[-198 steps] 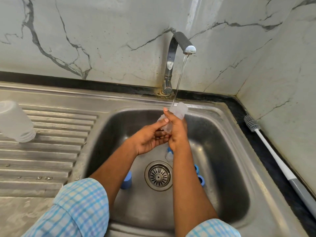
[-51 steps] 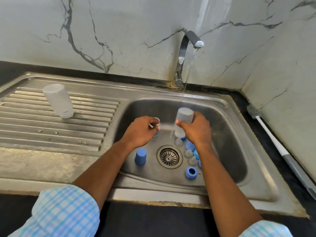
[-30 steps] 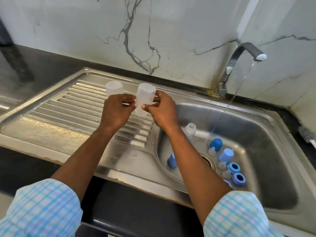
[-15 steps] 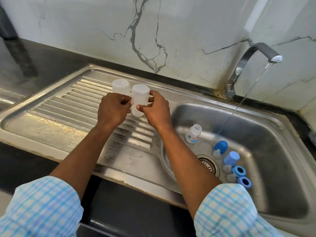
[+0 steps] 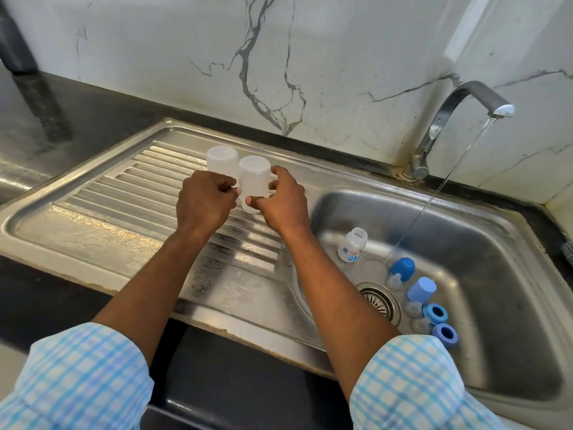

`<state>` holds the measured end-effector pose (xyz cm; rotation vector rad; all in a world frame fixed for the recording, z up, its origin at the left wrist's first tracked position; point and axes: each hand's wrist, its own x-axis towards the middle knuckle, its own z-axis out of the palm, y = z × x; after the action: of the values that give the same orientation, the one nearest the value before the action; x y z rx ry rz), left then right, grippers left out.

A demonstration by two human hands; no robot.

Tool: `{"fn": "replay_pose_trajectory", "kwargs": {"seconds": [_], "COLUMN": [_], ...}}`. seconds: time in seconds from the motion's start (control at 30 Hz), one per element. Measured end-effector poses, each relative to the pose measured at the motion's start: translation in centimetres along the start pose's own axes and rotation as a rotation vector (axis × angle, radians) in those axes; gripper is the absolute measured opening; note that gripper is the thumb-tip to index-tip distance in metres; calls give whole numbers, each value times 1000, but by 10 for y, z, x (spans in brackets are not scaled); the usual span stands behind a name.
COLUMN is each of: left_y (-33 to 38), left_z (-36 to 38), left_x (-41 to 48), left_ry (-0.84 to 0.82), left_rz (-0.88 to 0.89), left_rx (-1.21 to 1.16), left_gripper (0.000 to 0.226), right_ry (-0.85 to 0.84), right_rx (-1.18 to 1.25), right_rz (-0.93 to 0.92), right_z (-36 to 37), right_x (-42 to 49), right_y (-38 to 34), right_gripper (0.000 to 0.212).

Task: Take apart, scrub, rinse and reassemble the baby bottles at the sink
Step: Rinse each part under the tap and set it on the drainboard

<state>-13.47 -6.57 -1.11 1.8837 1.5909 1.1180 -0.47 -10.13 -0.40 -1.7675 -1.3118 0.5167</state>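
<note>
Two translucent bottle bodies stand upside down on the ribbed drainboard. The left bottle body stands free behind my left hand. My right hand grips the right bottle body with thumb in front and fingers behind, low over the ribs. My left hand has its curled fingers against that same bottle's left side. A small labelled bottle stands open-topped in the sink basin. Two blue caps, two blue rings and several clear nipples lie right of the drain.
The faucet runs a thin stream into the basin near the blue caps. A brush head shows at the right edge on the black counter. The marble wall stands behind the sink.
Both hands carried the rinsed bottle body from under the tap to the drainboard and have lowered it, upside down, beside the other bottle body. The view swung left.
</note>
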Motion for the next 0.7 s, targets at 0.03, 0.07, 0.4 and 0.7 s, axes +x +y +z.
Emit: {"fn": "replay_pose_trajectory", "kwargs": {"seconds": [0.03,0.07,0.4,0.7], "left_y": [0,0,19,79], "left_z": [0,0,-5,56], "left_x": [0,0,-32,-60], "left_ry": [-3,-7,181,-397], "left_rz": [-2,-8,-19,243], "left_rx": [-4,-7,176,288], "left_gripper": [16,17,42,32], "right_ry": [-5,-9,-58,-76], "right_rx": [-1,-2,19,-284], "right_rz": [0,0,13,207], "right_z": [0,-1,-28,-110], "right_x": [0,-1,-11,-20], "right_y": [0,1,14,106], "right_gripper": [78,79,92,40]}}
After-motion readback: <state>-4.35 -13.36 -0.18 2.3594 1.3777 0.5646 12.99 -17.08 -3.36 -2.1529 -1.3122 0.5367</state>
